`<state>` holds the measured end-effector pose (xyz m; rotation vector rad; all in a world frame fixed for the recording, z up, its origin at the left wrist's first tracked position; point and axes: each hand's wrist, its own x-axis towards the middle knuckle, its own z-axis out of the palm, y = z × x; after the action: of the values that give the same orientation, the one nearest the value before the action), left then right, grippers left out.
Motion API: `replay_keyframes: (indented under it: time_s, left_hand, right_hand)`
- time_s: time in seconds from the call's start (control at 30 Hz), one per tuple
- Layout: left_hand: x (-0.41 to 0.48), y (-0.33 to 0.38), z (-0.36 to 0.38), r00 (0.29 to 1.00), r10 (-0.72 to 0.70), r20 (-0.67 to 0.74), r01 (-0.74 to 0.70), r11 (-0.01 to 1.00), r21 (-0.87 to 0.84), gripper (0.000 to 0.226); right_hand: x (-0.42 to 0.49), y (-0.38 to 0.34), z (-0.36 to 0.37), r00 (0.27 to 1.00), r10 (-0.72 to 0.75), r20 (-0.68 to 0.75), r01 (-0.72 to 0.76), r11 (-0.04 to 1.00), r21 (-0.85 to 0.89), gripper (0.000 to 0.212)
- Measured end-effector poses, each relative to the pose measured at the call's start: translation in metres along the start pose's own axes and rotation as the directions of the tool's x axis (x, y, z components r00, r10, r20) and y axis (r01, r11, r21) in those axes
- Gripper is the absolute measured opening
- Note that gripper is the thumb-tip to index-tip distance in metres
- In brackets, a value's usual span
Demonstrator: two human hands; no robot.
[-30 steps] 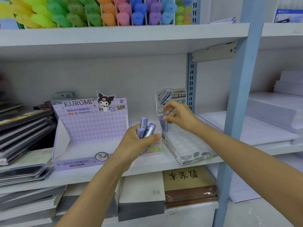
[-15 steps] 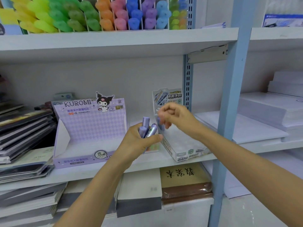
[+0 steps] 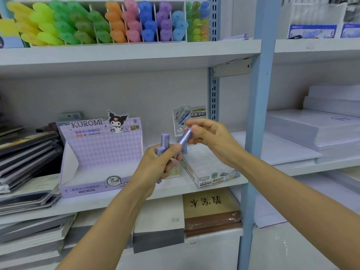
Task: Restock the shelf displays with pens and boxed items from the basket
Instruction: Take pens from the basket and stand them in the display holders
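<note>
Middle shelf (image 3: 93, 203), left end: a slanted stack of dark notebooks (image 3: 25, 152). Just right of it, at the shelf's front edge, stands the purple Kuromi display box (image 3: 101, 152).

Left hand (image 3: 155, 164): in front of that box's right corner. Grip closed round a bundle of purple tubes (image 3: 164, 138), with two caps showing above the fist. The hand hides most of a small pastel box (image 3: 175, 169) behind it.

Right hand (image 3: 211, 137): thumb and fingers pinch a single purple tube (image 3: 185, 138). The tube is tilted, its lower end against the left thumb, above the left side of the white display box (image 3: 212, 169). That box sits angled at the front edge, and the right fingers partly cover its back card.

A blue upright post (image 3: 257, 114) stands just right of it, with white paper stacks (image 3: 311, 131) beyond. Upper shelf: rows of coloured highlighters (image 3: 116, 26).
</note>
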<state>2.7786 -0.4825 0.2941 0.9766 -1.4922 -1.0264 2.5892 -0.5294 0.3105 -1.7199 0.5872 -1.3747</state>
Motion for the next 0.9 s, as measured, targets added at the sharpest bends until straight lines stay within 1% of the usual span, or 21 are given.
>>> replay_keyframes:
  time_s: [0.07,0.13,0.2,0.27,0.3,0.37,0.43,0.53,0.67,0.77,0.9]
  left_hand:
    - [0.001,-0.001,0.000,1.000,-0.006,-0.017,0.006,1.000,-0.005,0.033]
    - [0.001,-0.001,0.000,0.999,-0.030,0.009,0.030,1.000,0.008,0.035]
    - [0.001,-0.002,-0.001,0.996,-0.072,0.061,0.071,0.997,0.015,0.035]
    - [0.004,-0.001,-0.003,0.990,-0.116,0.080,0.119,0.992,-0.047,0.027]
    - [0.006,-0.001,-0.005,0.989,-0.131,0.069,0.138,0.985,-0.102,0.022]
    - [0.010,0.000,-0.008,0.990,-0.135,0.027,0.138,0.971,-0.195,0.022]
    - [0.011,-0.001,-0.009,0.994,-0.106,0.004,0.105,0.971,-0.213,0.020]
    - [0.009,-0.005,-0.009,0.998,-0.062,-0.007,0.060,0.985,-0.163,0.016]
    - [0.004,-0.010,-0.007,0.999,-0.027,-0.019,0.025,0.995,-0.097,0.016]
    - [0.004,-0.012,-0.009,1.000,-0.009,-0.014,0.008,0.997,-0.074,0.014]
    - [0.007,-0.015,-0.013,1.000,-0.001,0.006,0.001,0.999,-0.053,0.015]
  right_hand:
    - [-0.003,0.001,-0.002,0.999,-0.009,0.039,0.008,1.000,0.023,0.030]
    - [-0.003,0.002,-0.004,0.999,-0.005,0.034,0.005,1.000,0.003,0.027]
    - [-0.001,0.001,-0.006,1.000,-0.015,-0.014,0.015,0.999,-0.038,0.023]
    - [0.005,-0.002,-0.012,0.993,-0.043,-0.108,0.037,0.998,-0.054,0.021]
    - [0.009,-0.003,-0.016,0.986,-0.062,-0.158,0.049,0.995,-0.088,0.021]
    - [0.017,-0.003,-0.024,0.977,-0.093,-0.194,0.042,0.967,-0.253,0.022]
    - [0.024,0.003,-0.027,0.987,-0.076,-0.144,0.008,0.905,-0.426,0.021]
    - [0.029,0.019,-0.023,0.996,-0.021,-0.088,-0.031,0.830,-0.556,0.022]
    - [0.033,0.034,-0.017,0.999,-0.028,-0.044,-0.007,0.768,-0.640,0.023]
    - [0.037,0.039,-0.014,0.999,-0.026,0.021,0.033,0.711,-0.703,0.023]
    - [0.046,0.034,-0.020,0.988,0.070,0.141,0.054,0.690,-0.722,0.022]
